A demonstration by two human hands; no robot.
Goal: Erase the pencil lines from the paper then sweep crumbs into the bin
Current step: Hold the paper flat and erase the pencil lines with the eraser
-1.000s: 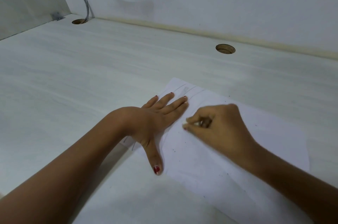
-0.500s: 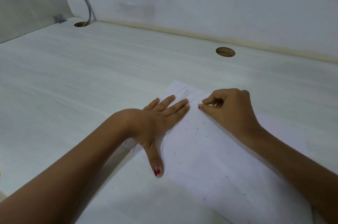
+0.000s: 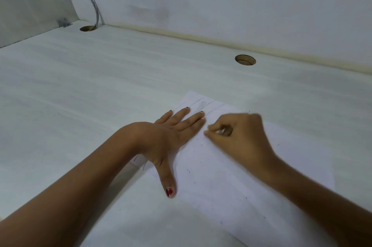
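A: Position of the sheet?
B: White rectangular sheet of paper (image 3: 251, 182) lies flat on the white wood-grain desk top (image 3: 100, 95), in the near right of the scene, with one corner pointing far. There are faint grey pencil lines (image 3: 202, 105) near that far corner, and more marks at its left edge beside the wrist.

A: Left hand?
B: Left hand (image 3: 171, 136) is palm down on the left part of the sheet. The fingers are straight and close together, and the thumb is spread out toward the near side. It presses flat and grips nothing.

A: Right hand?
B: Right hand (image 3: 241, 138) is over the paper, just right of the left fingertips, and motion-blurred. Its fingers are curled, thumb and fingertips pinching a small pale eraser (image 3: 219, 131). Only a sliver of it shows. Contact with the paper: cannot tell.

A: Debris?
B: Dark eraser crumbs (image 3: 189, 170) are scattered over the middle and near part of the sheet.

A: Surroundings?
B: Two round cable holes in the desk: one far right (image 3: 245, 59), one at the far left corner (image 3: 88, 28). A grey cable (image 3: 94, 9) drops into the left one along the white wall (image 3: 221, 5).
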